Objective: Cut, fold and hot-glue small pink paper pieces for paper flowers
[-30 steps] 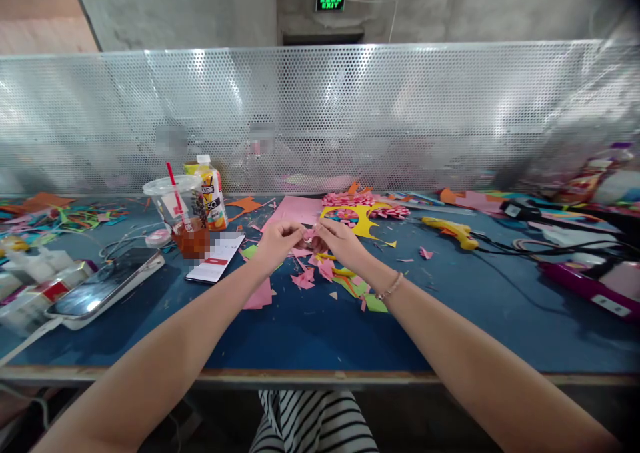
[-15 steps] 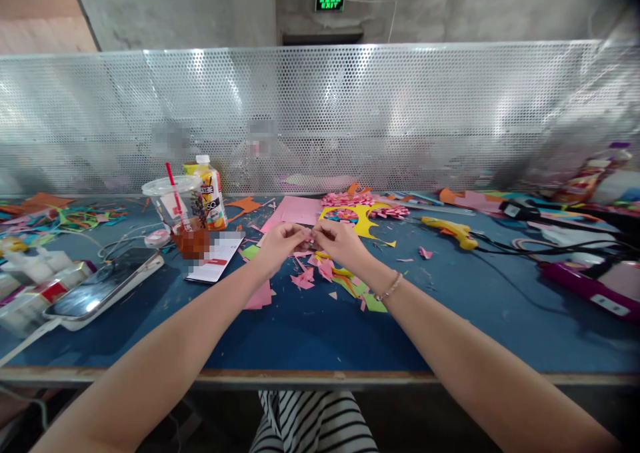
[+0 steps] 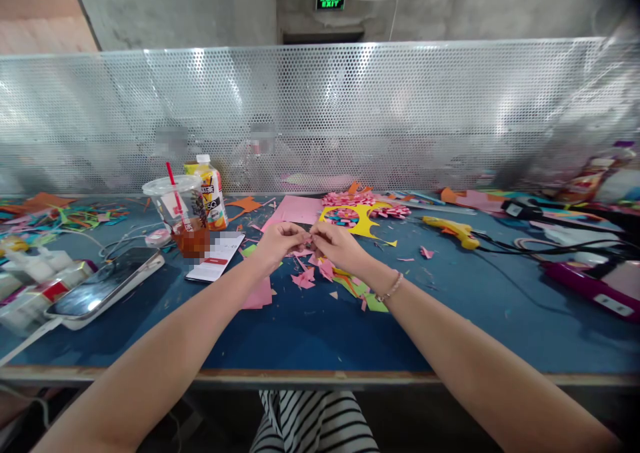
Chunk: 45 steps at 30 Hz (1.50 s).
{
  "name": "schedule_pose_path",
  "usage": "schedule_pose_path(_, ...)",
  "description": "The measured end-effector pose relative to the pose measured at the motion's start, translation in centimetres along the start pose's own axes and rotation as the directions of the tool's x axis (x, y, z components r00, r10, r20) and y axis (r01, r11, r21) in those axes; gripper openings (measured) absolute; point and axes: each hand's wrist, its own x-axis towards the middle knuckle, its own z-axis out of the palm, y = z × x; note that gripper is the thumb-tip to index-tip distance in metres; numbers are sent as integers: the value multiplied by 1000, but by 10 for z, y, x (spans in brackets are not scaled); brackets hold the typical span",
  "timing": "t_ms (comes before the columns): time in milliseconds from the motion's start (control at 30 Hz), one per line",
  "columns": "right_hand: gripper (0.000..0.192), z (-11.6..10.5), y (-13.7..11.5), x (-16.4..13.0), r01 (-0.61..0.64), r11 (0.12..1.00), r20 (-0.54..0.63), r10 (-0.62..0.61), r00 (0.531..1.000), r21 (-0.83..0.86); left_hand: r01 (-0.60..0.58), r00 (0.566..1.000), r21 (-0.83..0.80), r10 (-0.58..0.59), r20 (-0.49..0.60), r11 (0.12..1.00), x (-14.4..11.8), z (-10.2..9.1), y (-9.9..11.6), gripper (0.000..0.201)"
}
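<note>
My left hand and right hand met fingertip to fingertip above the blue table, both pinching a small pink paper piece. It seemed folded, though too small to tell. Pink scraps lay just below.

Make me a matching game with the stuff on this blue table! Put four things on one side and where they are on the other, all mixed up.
Things:
1. glue gun
2. phone
3. plastic cup
4. small pink paper piece

Places:
A. pinched between the left hand and right hand
B. lying flat near the table's left end
C. on the table right of the hands
D. standing in front of the juice bottle, red straw in it

Pairs: 1-C, 2-B, 3-D, 4-A
</note>
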Motion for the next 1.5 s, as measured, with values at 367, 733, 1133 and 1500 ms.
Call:
schedule_pose_path(367, 14, 2, 4, 0, -66, 981, 38, 60, 997, 183, -18, 999, 86, 16, 31, 996, 1, -1, 2, 22)
schedule_pose_path(733, 20, 1, -1, 3, -13, 995, -104, 23, 994, 98, 58, 998, -19, -58, -14, 998, -1, 3, 1, 20)
schedule_pose_path(1133, 26, 0, -2, 0, -74, 966, 27, 70, 997, 246, -251, 966, 489, 248, 71, 835, -4, 1, 5, 25)
schedule_pose_path(1500, 27, -20, 7, 6, -83, 944, -79, 114, 990, 320, -113, 977, 274, 157, -144, 955, 5, -7, -1, 24)
